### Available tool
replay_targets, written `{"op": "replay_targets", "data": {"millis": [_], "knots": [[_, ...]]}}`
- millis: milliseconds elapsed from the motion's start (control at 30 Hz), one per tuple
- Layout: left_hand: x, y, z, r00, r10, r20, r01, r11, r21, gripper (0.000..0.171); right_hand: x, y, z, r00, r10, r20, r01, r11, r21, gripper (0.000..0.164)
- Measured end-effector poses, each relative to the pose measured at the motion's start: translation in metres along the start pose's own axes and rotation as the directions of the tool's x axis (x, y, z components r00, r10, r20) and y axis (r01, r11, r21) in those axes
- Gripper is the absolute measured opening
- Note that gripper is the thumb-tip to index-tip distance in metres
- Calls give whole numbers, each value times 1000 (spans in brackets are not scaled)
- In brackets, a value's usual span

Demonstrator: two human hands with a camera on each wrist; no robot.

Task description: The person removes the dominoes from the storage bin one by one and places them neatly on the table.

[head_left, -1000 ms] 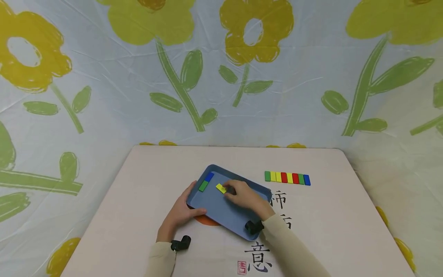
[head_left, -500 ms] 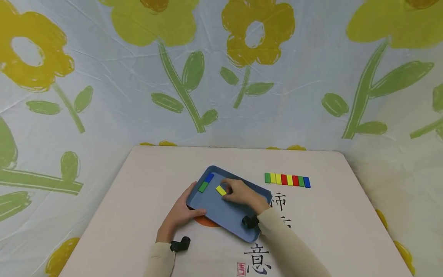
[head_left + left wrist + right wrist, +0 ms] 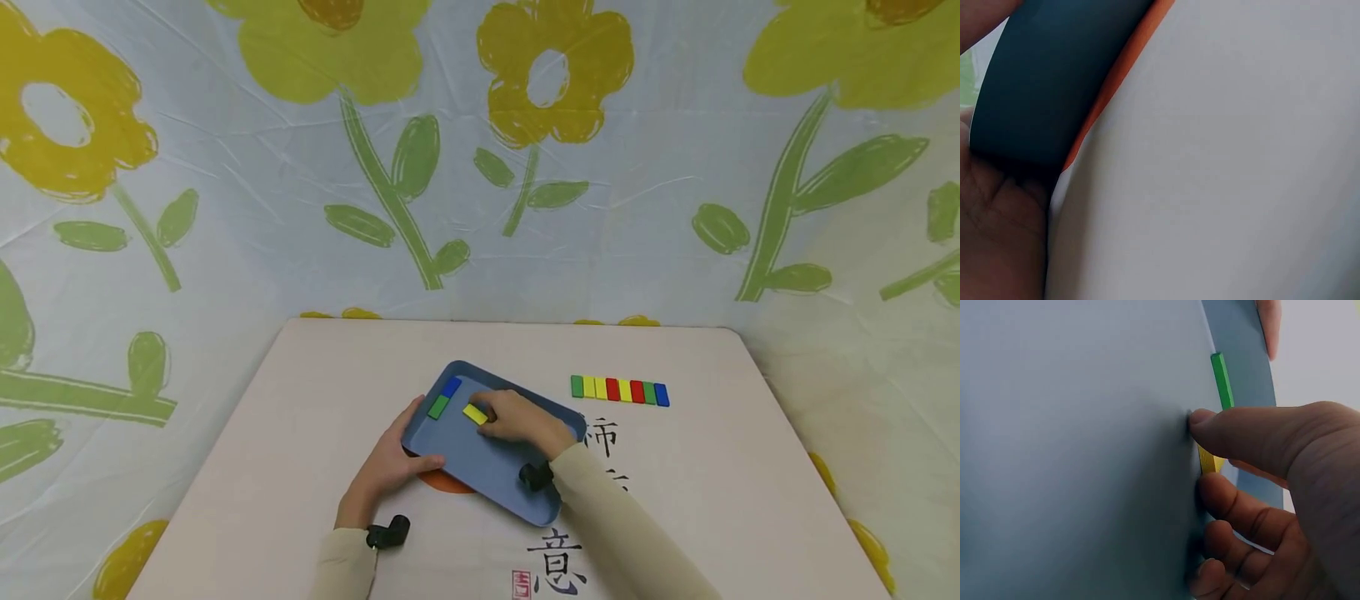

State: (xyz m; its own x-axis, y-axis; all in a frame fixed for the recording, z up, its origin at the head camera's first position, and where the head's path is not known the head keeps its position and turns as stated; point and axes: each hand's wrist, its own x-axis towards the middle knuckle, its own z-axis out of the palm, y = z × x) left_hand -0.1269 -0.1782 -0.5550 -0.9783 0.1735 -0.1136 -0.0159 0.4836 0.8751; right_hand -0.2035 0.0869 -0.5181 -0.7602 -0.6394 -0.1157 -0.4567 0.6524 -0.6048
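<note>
A blue rectangular tray [image 3: 480, 460] lies at an angle on the table. My left hand [image 3: 388, 461] grips its left end, thumb over the rim; in the left wrist view the tray wall [image 3: 1047, 81] presses into the palm. Inside the tray, my right hand [image 3: 521, 419] pinches a yellow tile [image 3: 475, 414] between thumb and fingers. The right wrist view shows this yellow tile [image 3: 1208, 461] between thumb and index finger, close to the tray floor. Beside the tray's left wall, a blue tile [image 3: 451, 387] and a green tile [image 3: 438, 407] lie end to end.
To the right of the tray, a row of green, yellow, red and blue tiles [image 3: 625, 391] lies side by side on the table. Black brush characters [image 3: 557, 562] and an orange shape [image 3: 447, 482] are printed on the table cover. A flowered cloth [image 3: 637, 250] hangs behind.
My right hand and forearm have shifted slightly left, and the yellow tile has moved a little toward the green one. The left hand keeps its grip on the tray.
</note>
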Motion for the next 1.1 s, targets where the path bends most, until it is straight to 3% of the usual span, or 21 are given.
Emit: {"op": "replay_targets", "data": {"millis": [233,667,1100], "knots": [[-2,0,-1,1000,1,10,-1,1000,-2,111,0,-7,4,1000,4,30,-4,1000,10,50],[-1,0,1,1000,-11,7,11,1000,-3,110,-2,-7,3,999,37,-10,-37,999,8,48],[0,1,1,1000,-16,-11,16,1000,-11,111,-19,-8,-27,993,69,-100,-67,998,18,48]]}}
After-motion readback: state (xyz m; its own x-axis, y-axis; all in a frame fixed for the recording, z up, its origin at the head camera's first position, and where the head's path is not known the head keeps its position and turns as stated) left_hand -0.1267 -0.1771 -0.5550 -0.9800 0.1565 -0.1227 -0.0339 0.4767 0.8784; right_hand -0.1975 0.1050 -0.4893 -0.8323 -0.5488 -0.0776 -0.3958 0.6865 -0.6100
